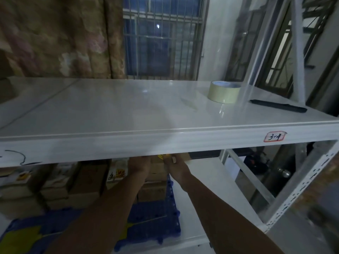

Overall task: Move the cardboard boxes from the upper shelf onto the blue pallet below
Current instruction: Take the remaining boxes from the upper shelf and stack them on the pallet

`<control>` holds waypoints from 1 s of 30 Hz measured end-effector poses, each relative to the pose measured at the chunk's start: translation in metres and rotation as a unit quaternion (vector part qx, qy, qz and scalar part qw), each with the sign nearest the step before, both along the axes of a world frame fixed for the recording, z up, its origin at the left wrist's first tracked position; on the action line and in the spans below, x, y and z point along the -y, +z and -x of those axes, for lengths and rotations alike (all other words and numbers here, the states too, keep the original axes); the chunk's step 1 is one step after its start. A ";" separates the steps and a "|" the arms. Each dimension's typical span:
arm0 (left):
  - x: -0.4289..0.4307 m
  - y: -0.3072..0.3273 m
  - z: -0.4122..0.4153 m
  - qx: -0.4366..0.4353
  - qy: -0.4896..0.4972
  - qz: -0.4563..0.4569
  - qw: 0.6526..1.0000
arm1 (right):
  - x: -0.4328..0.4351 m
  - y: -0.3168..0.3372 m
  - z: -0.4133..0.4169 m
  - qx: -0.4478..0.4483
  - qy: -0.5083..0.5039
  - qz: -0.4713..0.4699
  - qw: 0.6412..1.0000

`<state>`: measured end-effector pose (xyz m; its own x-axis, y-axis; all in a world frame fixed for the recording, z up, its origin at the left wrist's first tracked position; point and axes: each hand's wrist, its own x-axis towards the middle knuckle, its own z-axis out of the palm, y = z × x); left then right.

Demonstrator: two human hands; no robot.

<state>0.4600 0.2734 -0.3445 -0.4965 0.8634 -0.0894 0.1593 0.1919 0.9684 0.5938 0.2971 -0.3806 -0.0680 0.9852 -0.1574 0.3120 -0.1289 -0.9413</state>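
The white upper shelf (pixel 113 109) carries no cardboard boxes. Below its front beam, my left hand (pixel 140 165) and my right hand (pixel 176 166) hold a small cardboard box (pixel 158 164) from either side, on top of a stack of boxes (pixel 153 191) that stands on the blue pallet (pixel 156 224). The beam hides my fingertips and the top of the box. More stacked cardboard boxes (pixel 82 182) fill the pallet's left and back part.
A roll of tape (pixel 223 92) and a black pen (pixel 278 106) lie at the upper shelf's right end. The beam bears a label reading 3-4 (pixel 275 136). A perforated white upright (pixel 297 187) stands at the right. A barred window (pixel 161 39) lies behind.
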 end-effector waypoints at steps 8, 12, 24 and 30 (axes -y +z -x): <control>0.001 0.001 0.001 -0.011 -0.011 0.021 1.000 | 0.003 0.002 0.006 0.049 -0.021 -0.020 0.998; -0.003 -0.002 0.009 -0.019 -0.019 0.038 0.999 | 0.001 0.001 0.013 0.047 -0.020 -0.027 0.998; 0.012 -0.003 0.016 -0.069 -0.024 0.026 0.997 | 0.009 0.007 0.016 0.061 -0.024 -0.019 0.998; 0.015 -0.006 0.018 -0.107 -0.051 0.036 0.992 | 0.012 0.010 0.013 0.081 -0.011 -0.021 0.996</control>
<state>0.4423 0.2588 -0.3509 -0.4213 0.9053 -0.0552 0.3817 0.2321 0.8947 0.5804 0.2850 -0.3704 -0.0227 0.9922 -0.1223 0.4585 -0.0984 -0.8832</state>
